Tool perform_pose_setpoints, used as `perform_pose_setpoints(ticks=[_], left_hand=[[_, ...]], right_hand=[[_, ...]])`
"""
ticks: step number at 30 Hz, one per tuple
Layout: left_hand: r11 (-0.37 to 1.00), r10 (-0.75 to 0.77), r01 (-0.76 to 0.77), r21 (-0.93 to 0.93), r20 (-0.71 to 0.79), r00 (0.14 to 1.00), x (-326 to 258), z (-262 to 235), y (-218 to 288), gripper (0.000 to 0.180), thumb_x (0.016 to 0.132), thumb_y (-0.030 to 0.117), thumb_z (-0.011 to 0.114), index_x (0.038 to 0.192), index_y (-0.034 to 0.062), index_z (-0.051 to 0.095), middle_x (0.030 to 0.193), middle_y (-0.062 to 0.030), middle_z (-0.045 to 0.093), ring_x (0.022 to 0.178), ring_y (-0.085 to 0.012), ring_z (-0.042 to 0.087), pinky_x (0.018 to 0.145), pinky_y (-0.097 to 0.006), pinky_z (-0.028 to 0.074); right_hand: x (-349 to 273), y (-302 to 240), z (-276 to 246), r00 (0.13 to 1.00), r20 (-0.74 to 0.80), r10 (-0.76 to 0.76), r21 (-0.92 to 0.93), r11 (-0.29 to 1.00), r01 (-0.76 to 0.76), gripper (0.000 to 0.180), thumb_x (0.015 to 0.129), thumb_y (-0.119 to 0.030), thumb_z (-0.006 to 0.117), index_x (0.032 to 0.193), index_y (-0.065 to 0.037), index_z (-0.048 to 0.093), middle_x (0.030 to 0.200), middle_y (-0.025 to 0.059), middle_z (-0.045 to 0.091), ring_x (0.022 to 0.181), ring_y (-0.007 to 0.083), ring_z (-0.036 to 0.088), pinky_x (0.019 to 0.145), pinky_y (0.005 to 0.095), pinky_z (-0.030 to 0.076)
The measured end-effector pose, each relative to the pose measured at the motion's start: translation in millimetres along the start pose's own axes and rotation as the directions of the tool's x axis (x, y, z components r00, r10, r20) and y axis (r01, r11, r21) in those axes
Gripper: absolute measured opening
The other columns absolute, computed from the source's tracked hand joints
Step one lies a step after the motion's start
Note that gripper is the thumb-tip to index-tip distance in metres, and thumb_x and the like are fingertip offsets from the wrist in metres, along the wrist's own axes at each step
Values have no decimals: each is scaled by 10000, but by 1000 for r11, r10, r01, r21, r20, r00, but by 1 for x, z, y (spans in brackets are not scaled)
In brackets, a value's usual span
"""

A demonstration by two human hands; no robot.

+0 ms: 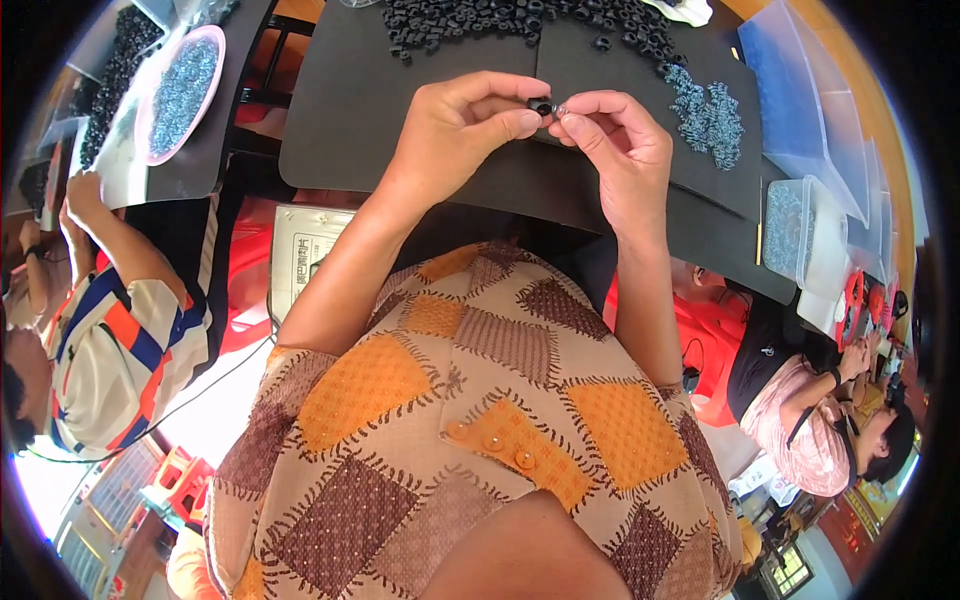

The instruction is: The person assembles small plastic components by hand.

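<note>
count: we log one black part (540,105) and one small clear piece (563,112) in work, both over the table (345,120), between the fingertips. beyond them we see one broad heap of black parts (465,25), too many to count, and two small adjoining piles of pale blue pieces (722,125). one clear tub (790,230) and one large bluish bin (800,100) stand at right.

pose: the left hand (455,125) grasps the black part between thumb and forefinger; the right hand (632,145) pinches the clear piece likewise. left forearm slants inward, right is nearly upright. we cannot tell whether the two pieces touch.

edges: the near table edge passes below both hands. a strip of dark tabletop separates them from the heap; more stretches left of the left hand. the piles lie near the right hand, beyond its knuckles.
</note>
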State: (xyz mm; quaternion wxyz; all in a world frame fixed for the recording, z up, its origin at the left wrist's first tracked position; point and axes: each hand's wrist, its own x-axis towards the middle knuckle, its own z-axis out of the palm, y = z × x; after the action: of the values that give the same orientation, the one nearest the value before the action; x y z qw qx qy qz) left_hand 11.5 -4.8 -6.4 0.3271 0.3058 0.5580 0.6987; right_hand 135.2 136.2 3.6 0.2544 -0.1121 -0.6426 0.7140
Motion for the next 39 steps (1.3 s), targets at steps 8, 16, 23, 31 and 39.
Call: perform_pose_setpoints(ticks=[8, 16, 23, 31, 39], left_hand=[[999, 0, 2, 49, -36, 999, -5, -5, -4, 229, 843, 20, 746, 1055, -12, 667, 892, -57, 723, 841, -80, 665, 758, -217, 528], [999, -46, 45, -29, -40, 998, -13, -14, -12, 214, 821, 61, 786, 991, -15, 681, 857, -66, 725, 814, -78, 665, 737, -220, 530], [997, -40, 37, -68, -50, 998, -17, -25, -9, 213, 818, 44, 784, 994, -13, 678, 897, -71, 718, 845, -93, 666, 769, -228, 537], [1000, 3, -3, 5, -62, 998, -13, -23, -7, 234, 820, 18, 771, 1031, -3, 671, 927, -50, 712, 848, -86, 669, 761, -230, 547], [998, 34, -37, -49, -49, 998, -11, -17, -9, 269, 814, 1, 770, 1061, -6, 664, 946, -56, 707, 852, -89, 666, 769, -225, 549]], right_hand=[[1, -5, 9, 992, 32, -124, -345, 930, 128, 100, 838, 30, 719, 929, 3, 687, 824, 38, 687, 746, 93, 656, 665, 228, 522], [4, -8, 15, 996, 71, -51, -471, 879, 79, 110, 790, 17, 754, 880, -12, 697, 810, 46, 693, 717, 100, 655, 631, 238, 519], [10, -8, 26, 938, 207, -278, -528, 776, 346, 130, 789, 47, 730, 900, -15, 701, 821, 65, 689, 720, 135, 660, 630, 249, 520], [12, -11, 27, 932, 195, -305, -533, 764, 362, 143, 795, 69, 710, 910, -15, 699, 831, 68, 687, 722, 142, 663, 625, 260, 527], [9, -11, 26, 911, 184, -369, -493, 767, 410, 151, 794, 71, 707, 913, -21, 694, 897, 80, 681, 725, 163, 661, 615, 258, 523]])
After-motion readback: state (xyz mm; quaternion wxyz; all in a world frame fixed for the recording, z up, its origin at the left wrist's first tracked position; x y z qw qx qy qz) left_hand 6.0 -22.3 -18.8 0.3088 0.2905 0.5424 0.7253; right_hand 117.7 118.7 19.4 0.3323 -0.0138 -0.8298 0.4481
